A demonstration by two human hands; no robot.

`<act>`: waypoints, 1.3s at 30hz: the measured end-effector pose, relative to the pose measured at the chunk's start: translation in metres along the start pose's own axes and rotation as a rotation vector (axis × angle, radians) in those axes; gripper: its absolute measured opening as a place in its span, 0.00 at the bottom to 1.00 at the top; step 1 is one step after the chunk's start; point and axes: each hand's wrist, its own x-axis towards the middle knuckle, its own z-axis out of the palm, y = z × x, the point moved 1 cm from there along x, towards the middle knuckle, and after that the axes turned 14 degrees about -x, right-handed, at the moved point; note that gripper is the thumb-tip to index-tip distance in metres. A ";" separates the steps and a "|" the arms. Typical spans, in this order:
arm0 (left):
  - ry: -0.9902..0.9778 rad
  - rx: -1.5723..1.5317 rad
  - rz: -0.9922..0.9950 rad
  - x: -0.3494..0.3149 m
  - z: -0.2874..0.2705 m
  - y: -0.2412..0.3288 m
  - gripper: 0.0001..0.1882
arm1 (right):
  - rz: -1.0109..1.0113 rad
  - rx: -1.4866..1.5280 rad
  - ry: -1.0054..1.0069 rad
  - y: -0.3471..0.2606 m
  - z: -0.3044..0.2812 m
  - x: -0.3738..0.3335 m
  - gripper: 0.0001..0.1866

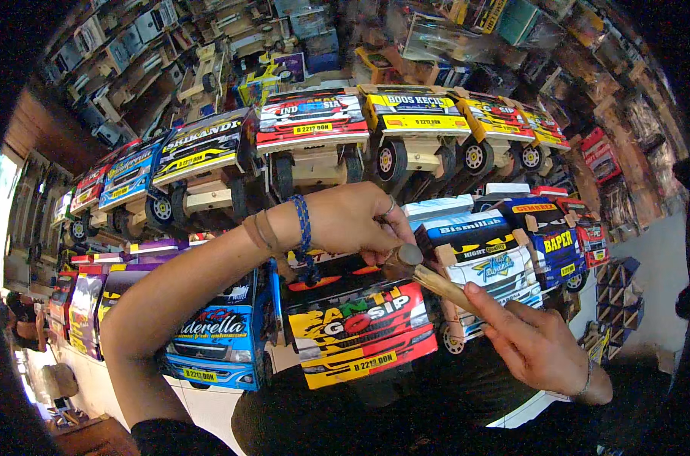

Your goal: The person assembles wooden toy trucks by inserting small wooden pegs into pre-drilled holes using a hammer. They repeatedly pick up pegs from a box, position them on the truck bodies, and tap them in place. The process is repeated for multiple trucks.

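Observation:
My right hand is closed round the pale wooden handle of a hammer. The hammer's round, greyish head lies over the top right corner of a yellow, red and black toy truck. Right beside that head are the bent fingertips of my left hand, which reaches across above the truck's cab. Those fingers are drawn together at the corner, and whatever they pinch is hidden. A braided blue cord and brown bands circle my left wrist. The truck's front faces me.
A blue toy truck stands close on the left, a white and light blue one on the right. Beyond runs a row of upended trucks, among them a red and white one. Wooden parts fill the background; a dark rack stands right.

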 end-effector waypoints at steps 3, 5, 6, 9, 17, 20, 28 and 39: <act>-0.001 0.019 -0.020 -0.004 -0.005 0.001 0.11 | -0.011 -0.020 0.017 -0.002 0.003 0.006 0.39; 0.013 0.022 -0.004 -0.004 -0.006 0.001 0.10 | 0.008 0.004 -0.018 -0.002 -0.003 0.005 0.40; 0.014 0.054 0.026 -0.003 -0.005 0.001 0.10 | -0.005 -0.008 0.012 -0.002 -0.004 0.006 0.40; 0.050 0.136 0.014 -0.004 -0.005 0.004 0.10 | -0.014 -0.043 -0.026 -0.004 -0.008 0.008 0.39; 0.059 0.090 0.098 -0.001 -0.005 0.003 0.14 | -0.069 -0.063 -0.035 -0.006 -0.010 0.009 0.36; 0.041 0.108 0.061 -0.002 -0.004 0.007 0.14 | -0.013 -0.053 -0.097 -0.004 -0.015 0.008 0.36; 0.037 0.071 -0.018 -0.007 0.000 0.012 0.11 | -0.001 -0.111 -0.040 -0.002 -0.019 0.014 0.38; 0.063 0.140 0.022 -0.004 -0.001 0.008 0.11 | -0.101 -0.232 -0.044 -0.003 -0.016 0.008 0.41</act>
